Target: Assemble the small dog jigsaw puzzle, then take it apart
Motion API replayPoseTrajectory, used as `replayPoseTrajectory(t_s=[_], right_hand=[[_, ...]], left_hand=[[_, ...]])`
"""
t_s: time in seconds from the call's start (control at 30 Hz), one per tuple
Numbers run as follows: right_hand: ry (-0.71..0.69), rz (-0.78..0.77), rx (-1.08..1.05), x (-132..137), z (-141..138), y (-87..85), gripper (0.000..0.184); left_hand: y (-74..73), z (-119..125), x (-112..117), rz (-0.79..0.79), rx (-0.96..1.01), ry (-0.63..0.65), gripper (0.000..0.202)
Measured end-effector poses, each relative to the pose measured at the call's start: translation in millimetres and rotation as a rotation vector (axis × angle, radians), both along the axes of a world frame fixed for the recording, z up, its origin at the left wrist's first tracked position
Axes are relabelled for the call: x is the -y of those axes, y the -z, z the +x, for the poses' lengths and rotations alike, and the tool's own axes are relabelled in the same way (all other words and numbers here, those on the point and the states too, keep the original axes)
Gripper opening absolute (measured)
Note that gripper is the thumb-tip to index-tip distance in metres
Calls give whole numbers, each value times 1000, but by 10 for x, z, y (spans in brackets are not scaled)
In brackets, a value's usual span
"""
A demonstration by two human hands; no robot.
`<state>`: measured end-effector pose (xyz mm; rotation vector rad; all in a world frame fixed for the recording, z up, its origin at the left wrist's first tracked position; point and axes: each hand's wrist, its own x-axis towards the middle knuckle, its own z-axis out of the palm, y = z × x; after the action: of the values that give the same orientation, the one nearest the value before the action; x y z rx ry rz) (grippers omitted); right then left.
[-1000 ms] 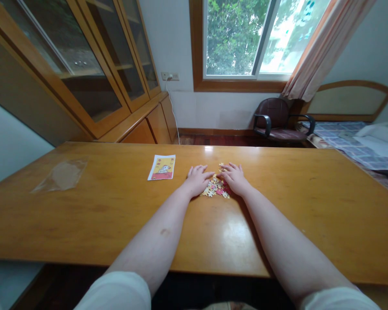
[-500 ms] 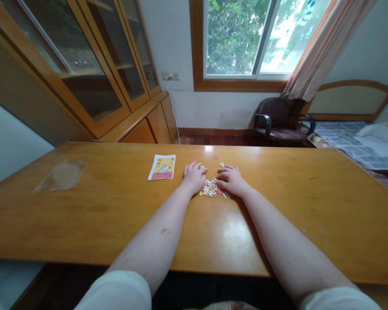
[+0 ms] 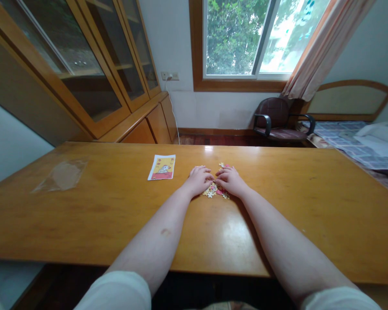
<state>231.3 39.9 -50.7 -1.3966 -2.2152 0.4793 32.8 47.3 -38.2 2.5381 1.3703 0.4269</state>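
A small heap of jigsaw puzzle pieces (image 3: 211,191) in cream, yellow and pink lies on the wooden table (image 3: 123,224) between my hands. Over the heap's left side rests my left hand (image 3: 199,179), its fingers open and pointing towards the right. My right hand (image 3: 231,180) curves over the right side with open fingers touching pieces. The fingertips of both hands nearly meet above the pile and hide part of it. A few stray pieces (image 3: 221,164) lie beyond my right fingers. Left of my left hand is a picture card (image 3: 162,167) with a white animal on yellow and pink.
A clear plastic bag (image 3: 63,175) lies flat on the table's left part. Behind the table stand a glass-fronted cabinet (image 3: 113,103) on the left and a dark office chair (image 3: 276,118). To the right is a bed (image 3: 339,140).
My left hand has moved right and slightly nearer, onto the heap and towards my right hand. My right hand has shifted a little left. Pink pieces now show beyond the right fingers.
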Motion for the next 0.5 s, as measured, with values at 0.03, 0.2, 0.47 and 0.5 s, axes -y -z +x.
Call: replayPoseTrajectory(t_s=[0.03,0.2,0.47,0.5], right_hand=[[-6,-1,-1,0,0,-3,22],[-14,13,-31,1,17,-37,29],[-110,-16,12,34,28,-67,33],[-115,-20,29,39,24,-68,33]], left_hand=[[1,-1,-6,12,11,-4,23],[-31,-17,-23,41,36,-113,20],[-8,-37,-46,69,39,-194,28],[-2,-36,-48,66,21,-177,28]])
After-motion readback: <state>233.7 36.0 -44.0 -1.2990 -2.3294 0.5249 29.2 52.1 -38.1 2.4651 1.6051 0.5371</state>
